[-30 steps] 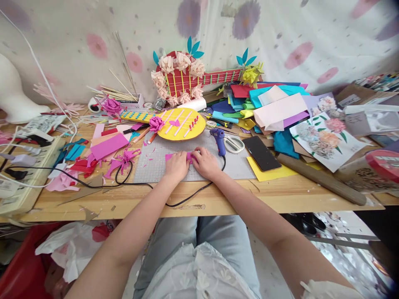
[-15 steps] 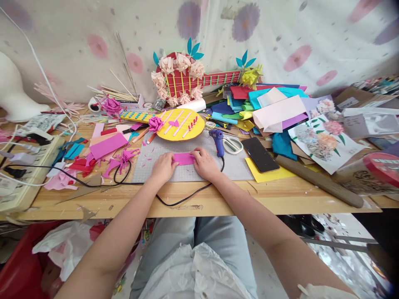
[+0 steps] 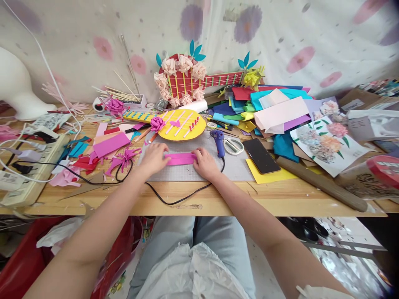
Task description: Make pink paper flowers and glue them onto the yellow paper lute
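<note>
Both hands are down flat on the grey cutting mat (image 3: 174,172): the left hand (image 3: 153,158) presses one end of the pink foam strip (image 3: 181,158), the right hand (image 3: 204,162) the other, fingers spread rather than gripping. The strip lies stretched between them. Just beyond the right hand sit the blue glue gun (image 3: 217,139) and scissors (image 3: 233,145).

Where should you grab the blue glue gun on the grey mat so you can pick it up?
Grip the blue glue gun by its handle, the thick lower part where the black cord comes out, probably coming from the near side by the right hand. It lies on the grey cutting mat with its nozzle end pointing away towards the yellow cardboard guitar body, so the handle is closest.
</note>
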Tool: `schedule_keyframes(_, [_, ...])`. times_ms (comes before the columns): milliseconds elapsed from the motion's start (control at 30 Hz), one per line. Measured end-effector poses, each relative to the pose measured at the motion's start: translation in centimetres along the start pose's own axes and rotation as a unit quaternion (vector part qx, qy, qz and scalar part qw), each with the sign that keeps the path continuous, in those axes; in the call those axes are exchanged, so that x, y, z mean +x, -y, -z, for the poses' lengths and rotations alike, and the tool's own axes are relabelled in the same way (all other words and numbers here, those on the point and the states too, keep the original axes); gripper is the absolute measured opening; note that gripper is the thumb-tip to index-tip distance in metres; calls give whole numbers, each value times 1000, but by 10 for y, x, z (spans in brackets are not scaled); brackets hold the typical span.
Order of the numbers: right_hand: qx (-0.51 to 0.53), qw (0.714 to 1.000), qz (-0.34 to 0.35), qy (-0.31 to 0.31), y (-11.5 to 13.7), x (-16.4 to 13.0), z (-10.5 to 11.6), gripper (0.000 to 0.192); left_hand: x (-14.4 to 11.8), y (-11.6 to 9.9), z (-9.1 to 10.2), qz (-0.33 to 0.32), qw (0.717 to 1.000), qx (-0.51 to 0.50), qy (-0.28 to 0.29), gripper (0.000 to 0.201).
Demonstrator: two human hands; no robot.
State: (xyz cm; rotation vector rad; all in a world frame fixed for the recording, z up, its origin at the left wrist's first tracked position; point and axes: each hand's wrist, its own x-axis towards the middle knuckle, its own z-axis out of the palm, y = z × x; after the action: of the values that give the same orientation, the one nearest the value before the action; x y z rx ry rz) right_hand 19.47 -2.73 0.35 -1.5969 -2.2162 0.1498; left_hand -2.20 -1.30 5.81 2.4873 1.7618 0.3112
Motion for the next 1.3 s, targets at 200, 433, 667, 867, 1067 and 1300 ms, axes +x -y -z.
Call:
schedule_keyframes(200, [48,998,-28,-7,-2,1,0,35,-1,-48,-19,-187,981,38,37,21])
schedule_keyframes(433, [79,997,-23,-5,-5,0,1,33,1,-41,-34,-220,971,93,13,23])
schedule_keyframes(667, [68,997,-17,-11,-4,0,-2,28,2,-43,-33,-229,968,100,-5,22])
schedule_keyframes(867, [151,987,43,7,-10,5,11,27,12,-44,-10,-145,988,53,25,25])
schedule_keyframes(1067, [146,978,66,133,-10,26,41,17,34,-35,14,-66,976,-137,154,26])
schedule_keyframes(1300, [115,963,37,242,-9,51,48,12,47,-18,10,-37,951,-180,249,28])
